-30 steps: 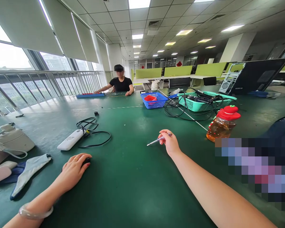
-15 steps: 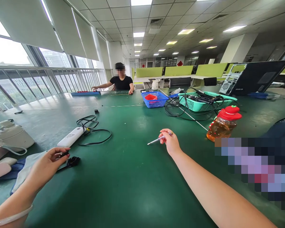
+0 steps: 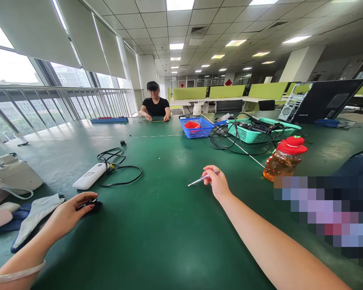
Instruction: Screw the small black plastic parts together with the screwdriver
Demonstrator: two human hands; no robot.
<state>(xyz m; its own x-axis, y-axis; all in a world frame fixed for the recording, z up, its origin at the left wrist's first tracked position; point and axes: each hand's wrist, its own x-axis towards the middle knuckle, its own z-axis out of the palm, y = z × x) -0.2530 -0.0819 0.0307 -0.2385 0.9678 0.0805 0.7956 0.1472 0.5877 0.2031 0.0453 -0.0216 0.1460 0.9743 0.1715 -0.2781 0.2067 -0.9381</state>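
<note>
My right hand (image 3: 218, 183) is closed around a slim screwdriver (image 3: 196, 182) with a clear purplish handle. Its thin metal shaft points left, over the green table. At the left, the thumb and fingers of my left hand (image 3: 68, 211) pinch a small black object (image 3: 92, 200) with a shiny part, mostly hidden by the fingers. Dark material lies right under and beside those fingertips; I cannot make out where one black piece ends and the other begins. Beyond the left hand a white power strip or power bank (image 3: 91, 176) lies with a black cable (image 3: 128, 166).
Left of my left hand are a grey-blue cloth (image 3: 38, 217) and a beige bottle (image 3: 16, 173). A red-lidded bottle (image 3: 284, 161) stands at the right. Farther back are a blue basket (image 3: 197, 131), a green basket (image 3: 251, 136) with cables, and a person (image 3: 155, 106) seated across.
My left hand has moved right with the small black object, onto the black thing beside it. The right hand and screwdriver have barely moved. The person opposite has drawn one arm in.
</note>
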